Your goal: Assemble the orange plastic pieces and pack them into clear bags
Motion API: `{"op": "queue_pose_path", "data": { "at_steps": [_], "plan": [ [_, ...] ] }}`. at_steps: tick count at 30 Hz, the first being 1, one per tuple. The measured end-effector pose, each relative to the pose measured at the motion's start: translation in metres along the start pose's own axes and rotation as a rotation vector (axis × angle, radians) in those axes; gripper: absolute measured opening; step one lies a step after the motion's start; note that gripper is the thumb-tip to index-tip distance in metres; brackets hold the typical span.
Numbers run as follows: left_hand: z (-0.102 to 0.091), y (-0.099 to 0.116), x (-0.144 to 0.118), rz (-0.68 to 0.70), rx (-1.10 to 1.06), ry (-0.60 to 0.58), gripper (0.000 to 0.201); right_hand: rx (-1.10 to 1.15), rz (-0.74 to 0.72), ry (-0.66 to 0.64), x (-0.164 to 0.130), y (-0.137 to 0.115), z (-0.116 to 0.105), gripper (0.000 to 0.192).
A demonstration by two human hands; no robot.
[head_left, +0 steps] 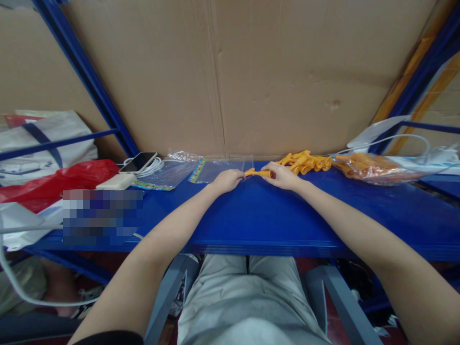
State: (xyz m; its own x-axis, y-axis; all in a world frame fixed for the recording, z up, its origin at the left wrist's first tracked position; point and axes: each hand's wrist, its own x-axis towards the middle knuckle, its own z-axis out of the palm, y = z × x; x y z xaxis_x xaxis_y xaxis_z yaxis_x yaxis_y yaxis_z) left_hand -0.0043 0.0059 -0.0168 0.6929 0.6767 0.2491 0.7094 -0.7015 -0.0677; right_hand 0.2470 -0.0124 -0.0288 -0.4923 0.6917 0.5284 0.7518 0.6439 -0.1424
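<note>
An orange plastic piece [263, 173] with a round open end and a branched tip lies level between my two hands. My right hand [285, 177] is closed around its thicker right end. At its narrow left tip, my left hand [228, 181] has its fingers pinched together; they partly hide that tip. Just behind and right of my right hand is a pile of similar orange pieces [305, 162]. A clear plastic bag [213, 171] with a colourful printed strip lies flat behind my left hand.
Another clear bag [172, 175], a phone [139, 163] on a coiled white cable and a red plastic bag [82, 179] are to the left. A clear bag of orange pieces [370, 168] lies right on the blue table [247, 220]. A cardboard wall [251, 81] stands behind.
</note>
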Motion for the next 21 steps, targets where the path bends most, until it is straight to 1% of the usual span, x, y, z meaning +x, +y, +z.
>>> {"op": "queue_pose_path", "data": {
  "at_steps": [2,4,8,10,14,21],
  "plan": [
    [-0.001,0.000,0.000,-0.013,0.017,0.014,0.030,0.018,-0.013,0.007,0.000,-0.001,0.000,0.029],
    [-0.002,-0.001,0.000,-0.002,0.023,0.052,0.029,0.044,-0.023,0.024,0.001,0.000,0.001,0.028],
    [-0.001,-0.001,0.000,0.069,0.043,0.136,0.029,0.106,-0.021,0.080,0.004,0.002,0.000,0.029],
    [-0.002,0.001,0.000,0.105,0.055,0.158,0.031,0.138,0.001,0.113,0.005,0.002,0.000,0.028],
    [-0.002,0.008,0.001,0.171,0.091,0.158,0.031,0.238,0.083,0.152,0.007,0.003,0.004,0.026],
    [-0.001,0.018,0.001,0.290,0.119,0.136,0.028,0.543,0.218,0.151,0.011,0.009,0.014,0.030]
  ]
}}
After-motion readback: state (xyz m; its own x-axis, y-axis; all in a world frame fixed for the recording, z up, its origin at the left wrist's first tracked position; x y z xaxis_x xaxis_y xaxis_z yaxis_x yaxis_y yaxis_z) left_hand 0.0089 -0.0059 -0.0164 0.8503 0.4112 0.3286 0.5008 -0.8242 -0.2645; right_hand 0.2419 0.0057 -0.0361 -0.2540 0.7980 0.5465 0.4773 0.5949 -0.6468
